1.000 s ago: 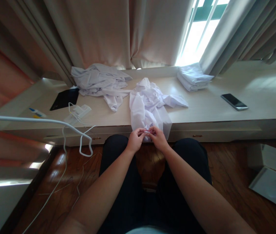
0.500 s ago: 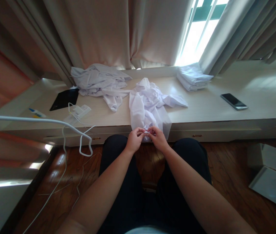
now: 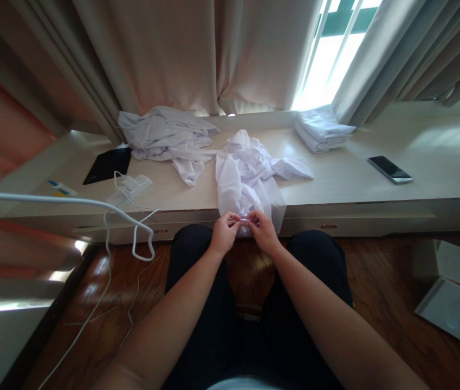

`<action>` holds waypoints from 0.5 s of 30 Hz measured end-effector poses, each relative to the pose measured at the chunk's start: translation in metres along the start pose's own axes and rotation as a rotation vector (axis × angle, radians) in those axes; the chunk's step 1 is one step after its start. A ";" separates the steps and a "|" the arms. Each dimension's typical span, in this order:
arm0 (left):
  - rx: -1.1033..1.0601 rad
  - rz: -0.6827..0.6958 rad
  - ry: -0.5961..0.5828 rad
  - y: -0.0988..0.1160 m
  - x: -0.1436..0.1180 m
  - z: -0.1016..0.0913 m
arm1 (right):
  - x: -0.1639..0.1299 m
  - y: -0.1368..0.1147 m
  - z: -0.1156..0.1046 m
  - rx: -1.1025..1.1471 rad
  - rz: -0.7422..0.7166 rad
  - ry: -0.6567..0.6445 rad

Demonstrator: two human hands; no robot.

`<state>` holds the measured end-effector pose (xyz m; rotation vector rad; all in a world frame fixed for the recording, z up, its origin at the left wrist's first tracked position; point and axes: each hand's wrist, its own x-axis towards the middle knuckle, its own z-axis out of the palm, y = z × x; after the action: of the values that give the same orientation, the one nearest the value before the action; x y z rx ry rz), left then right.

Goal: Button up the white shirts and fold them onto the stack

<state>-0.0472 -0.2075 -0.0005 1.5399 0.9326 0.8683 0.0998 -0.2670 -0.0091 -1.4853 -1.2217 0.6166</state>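
Where white garment [image 3: 246,181] overhangs counter, left hand [image 3: 224,234] and right hand [image 3: 264,232] pinch hem, seemingly closed.

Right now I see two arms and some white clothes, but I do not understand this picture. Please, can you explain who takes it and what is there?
The picture comes from a camera worn on a person's head, looking down at their own arms and lap. No machine is involved. The left hand and right hand together pinch the lower edge of a white shirt, which hangs over the front of a long pale desk. On the desk also lie a second crumpled white garment, a folded white stack by the window, a phone, a dark tablet and a power strip with white cables. A white hanger sticks in from the left.
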 end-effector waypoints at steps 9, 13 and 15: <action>0.081 0.001 0.023 -0.006 0.002 -0.001 | -0.001 0.004 0.005 0.005 -0.003 0.008; 0.093 0.000 0.034 -0.006 0.001 0.000 | -0.001 0.005 0.006 0.013 -0.011 0.014; 0.092 0.009 0.045 -0.006 0.000 0.000 | -0.001 0.004 0.007 0.013 -0.016 0.017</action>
<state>-0.0476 -0.2067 -0.0063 1.6094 1.0108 0.8794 0.0948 -0.2646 -0.0156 -1.4659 -1.2134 0.5993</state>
